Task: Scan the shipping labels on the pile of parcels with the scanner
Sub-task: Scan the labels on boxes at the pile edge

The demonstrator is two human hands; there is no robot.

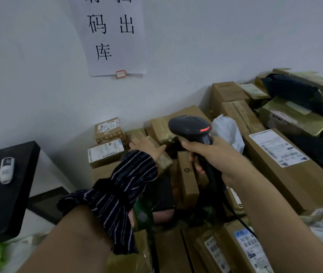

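Centre frame, the right hand (pixel 213 156) wraps its fingers (pixel 196 165) round the scanner (pixel 193 130) handle; just left, the left hand (pixel 146 149) clasps a parcel (pixel 165 160). A long labelled box (pixel 294 180) lies right.

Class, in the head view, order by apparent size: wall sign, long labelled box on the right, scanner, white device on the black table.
1. long labelled box and wall sign: roughly alike, and the sign is cropped, so unranked.
2. scanner
3. white device
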